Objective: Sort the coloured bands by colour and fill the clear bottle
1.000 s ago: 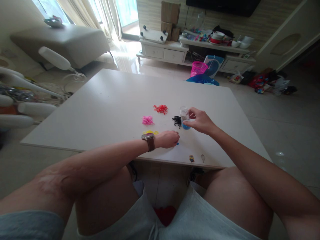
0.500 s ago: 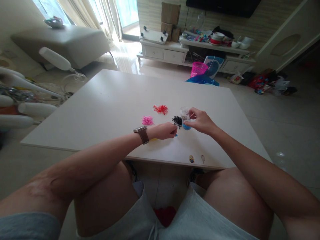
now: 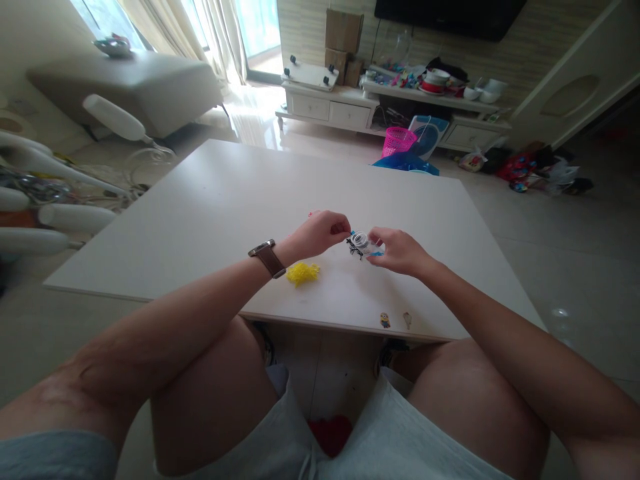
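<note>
My right hand (image 3: 400, 252) is wrapped round a small clear jar (image 3: 369, 247), tilted with its open mouth toward my left hand. Some blue shows inside the jar, near its base. At the mouth, the fingertips of my left hand (image 3: 327, 233) are pinched on a small blue piece (image 3: 353, 233). Little black looped pieces (image 3: 354, 249) lie on the table, partly hidden behind the jar. A heap of small yellow pieces (image 3: 303, 273) rests below my left wrist. Only a speck of the red pieces (image 3: 311, 214) shows past my left hand; the pink ones are hidden.
On the white table (image 3: 240, 200), a yellow-and-blue cartoon figure (image 3: 385, 320) and a small pale flat piece (image 3: 407, 320) lie near the front edge. Beyond the table stand a pink basket (image 3: 399, 141) and a white cabinet (image 3: 350, 115). White-handled chair parts (image 3: 113, 117) are at the left.
My left hand has moved up from the table to the jar's mouth, uncovering the yellow heap and covering the pink and most red pieces. The jar has gone from upright to tilted left.
</note>
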`<state>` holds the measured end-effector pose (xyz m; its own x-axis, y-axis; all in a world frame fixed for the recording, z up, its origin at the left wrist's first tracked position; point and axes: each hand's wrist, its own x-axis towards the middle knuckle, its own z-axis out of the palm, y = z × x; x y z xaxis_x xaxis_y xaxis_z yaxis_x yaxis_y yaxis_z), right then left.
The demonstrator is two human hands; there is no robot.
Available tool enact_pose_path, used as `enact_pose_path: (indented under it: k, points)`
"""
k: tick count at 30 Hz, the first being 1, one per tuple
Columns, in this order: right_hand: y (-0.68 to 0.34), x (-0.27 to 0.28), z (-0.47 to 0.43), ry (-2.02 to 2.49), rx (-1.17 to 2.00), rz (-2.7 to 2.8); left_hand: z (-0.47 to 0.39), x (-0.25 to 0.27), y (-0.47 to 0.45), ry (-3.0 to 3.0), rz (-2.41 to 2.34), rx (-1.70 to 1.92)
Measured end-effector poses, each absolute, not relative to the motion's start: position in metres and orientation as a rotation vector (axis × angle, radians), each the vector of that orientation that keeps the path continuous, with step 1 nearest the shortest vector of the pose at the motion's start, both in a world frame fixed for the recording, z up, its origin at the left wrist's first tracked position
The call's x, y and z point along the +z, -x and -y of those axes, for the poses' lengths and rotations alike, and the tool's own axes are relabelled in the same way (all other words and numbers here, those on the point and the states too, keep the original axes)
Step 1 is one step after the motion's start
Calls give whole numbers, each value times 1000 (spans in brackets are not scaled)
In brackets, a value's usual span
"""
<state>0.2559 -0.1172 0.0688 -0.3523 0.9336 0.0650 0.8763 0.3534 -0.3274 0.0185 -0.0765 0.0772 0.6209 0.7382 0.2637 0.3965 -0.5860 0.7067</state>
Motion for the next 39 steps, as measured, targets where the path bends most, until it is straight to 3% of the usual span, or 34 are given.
enact_pose_path:
  k: [10,25,29,36,39]
  points:
    - [-248,73,123,1618,218,2509,79,66,-26,-2479,-768,724]
    - [-245,73,124,1616,357,2461,85,66,-29,-2131,-854,916]
    - [-248,66,122,1556,500,2349,86,69,-30,-2084,-796,994]
    - [-249,61,116,1306,1230,1702,85,76,-29,-2047,-839,1291]
    - [-249,65,117,1256,1337,1569,84,75,-29,-2066,-824,1286]
